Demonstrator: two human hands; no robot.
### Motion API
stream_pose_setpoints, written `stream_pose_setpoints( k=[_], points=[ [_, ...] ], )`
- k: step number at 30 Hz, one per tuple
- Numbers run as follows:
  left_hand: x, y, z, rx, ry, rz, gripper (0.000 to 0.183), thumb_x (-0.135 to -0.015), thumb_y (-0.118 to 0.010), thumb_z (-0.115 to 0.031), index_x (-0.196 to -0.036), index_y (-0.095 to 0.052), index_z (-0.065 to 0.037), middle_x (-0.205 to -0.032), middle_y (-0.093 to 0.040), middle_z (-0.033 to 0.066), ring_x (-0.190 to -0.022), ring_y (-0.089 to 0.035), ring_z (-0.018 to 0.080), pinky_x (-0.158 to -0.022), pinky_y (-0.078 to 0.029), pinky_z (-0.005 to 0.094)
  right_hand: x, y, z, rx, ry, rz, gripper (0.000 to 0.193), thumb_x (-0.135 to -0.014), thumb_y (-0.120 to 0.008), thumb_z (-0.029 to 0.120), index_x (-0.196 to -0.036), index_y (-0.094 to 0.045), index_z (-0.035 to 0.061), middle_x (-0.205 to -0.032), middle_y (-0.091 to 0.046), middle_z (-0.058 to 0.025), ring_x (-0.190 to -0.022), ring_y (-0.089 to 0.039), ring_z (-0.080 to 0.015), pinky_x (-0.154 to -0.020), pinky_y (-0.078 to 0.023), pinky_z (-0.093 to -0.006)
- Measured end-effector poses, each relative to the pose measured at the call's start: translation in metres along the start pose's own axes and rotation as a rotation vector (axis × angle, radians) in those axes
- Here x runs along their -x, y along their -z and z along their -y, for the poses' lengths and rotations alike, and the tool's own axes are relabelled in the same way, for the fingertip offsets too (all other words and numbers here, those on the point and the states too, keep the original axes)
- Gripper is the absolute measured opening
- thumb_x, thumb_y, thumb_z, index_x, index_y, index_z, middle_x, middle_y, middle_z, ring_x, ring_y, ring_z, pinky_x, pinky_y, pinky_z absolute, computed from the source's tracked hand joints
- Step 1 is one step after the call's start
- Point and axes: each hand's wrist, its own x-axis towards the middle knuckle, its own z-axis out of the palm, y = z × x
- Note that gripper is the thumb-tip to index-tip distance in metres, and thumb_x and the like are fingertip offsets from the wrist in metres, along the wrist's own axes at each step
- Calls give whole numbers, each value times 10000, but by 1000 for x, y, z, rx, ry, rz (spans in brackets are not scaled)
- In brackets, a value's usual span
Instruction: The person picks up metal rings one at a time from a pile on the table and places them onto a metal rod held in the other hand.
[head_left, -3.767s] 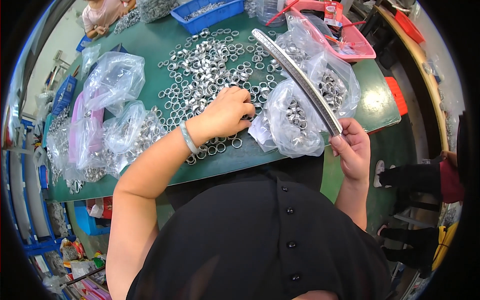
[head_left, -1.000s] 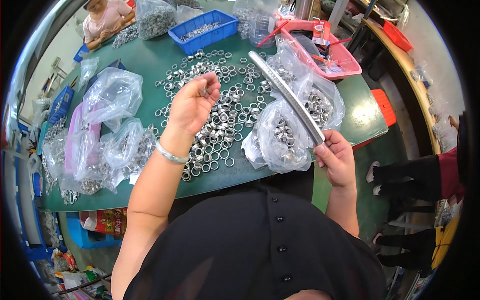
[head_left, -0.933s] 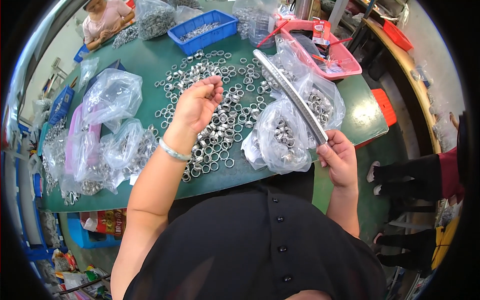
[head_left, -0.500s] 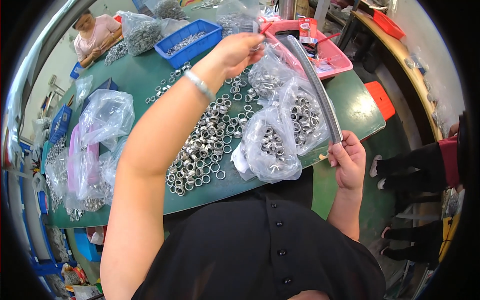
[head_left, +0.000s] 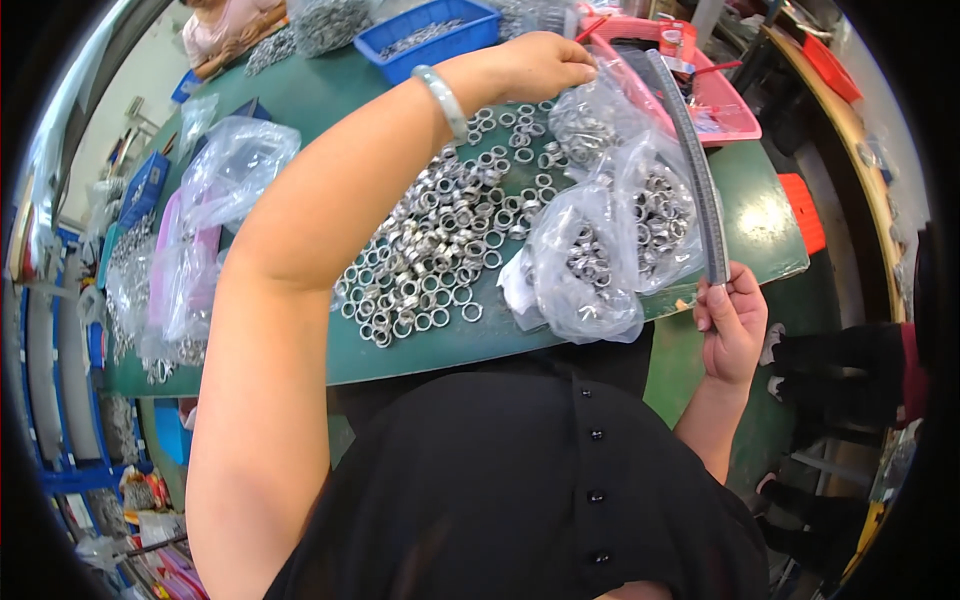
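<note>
My left hand (head_left: 550, 68) reaches to the far side of the table, near the upper end of a long, narrow grey bar (head_left: 690, 150). Its fingers are drawn together over a clear bag, and anything in them is hidden. A pale bangle (head_left: 441, 103) circles that wrist. My right hand (head_left: 735, 325) grips the bar's lower end between thumb and fingers, beyond the table's front right edge. The bar stands slanted, its top by the pink basket (head_left: 740, 112). Under my left arm spreads a heap of silver metal rings (head_left: 440, 240). Clear bags (head_left: 585, 255) of similar rings lie between heap and bar.
A blue bin (head_left: 430, 38) of small metal parts stands at the back, with a seated person (head_left: 225, 30) beyond it. Plastic bags (head_left: 235, 165) and a purple container (head_left: 170, 260) crowd the left. A red-orange crate (head_left: 802, 212) sits past the right edge.
The view has shifted, so the table and its contents sit higher and farther right. My left hand's fingers have turned downward over the bag. My right hand still holds the bar.
</note>
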Motion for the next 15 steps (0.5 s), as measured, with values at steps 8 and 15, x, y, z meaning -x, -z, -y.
stream_pose_setpoints(
  k=[8, 15],
  points=[
    [125, 24, 61, -118, 149, 92, 265, -786, -527, -164, -1015, -573, -39, -931, -614, 114, -855, -579, 205, -772, -440, 305, 1, -25, -5, 2, -72, 128, 235, -784, -558, 72, -974, -464, -31, -728, -515, -34, -528, -416, -44, -472, -336, -148],
    [203, -7, 78, -359, 34, 159, 397, -648, -650, -129, -1030, -551, -86, -1006, -475, 114, -965, -444, 284, -845, -363, 353, 3, -55, -9, 46, -153, 254, 221, -779, -556, 55, -965, -474, -32, -727, -509, -12, -538, -416, -28, -476, -337, -145]
  ],
)
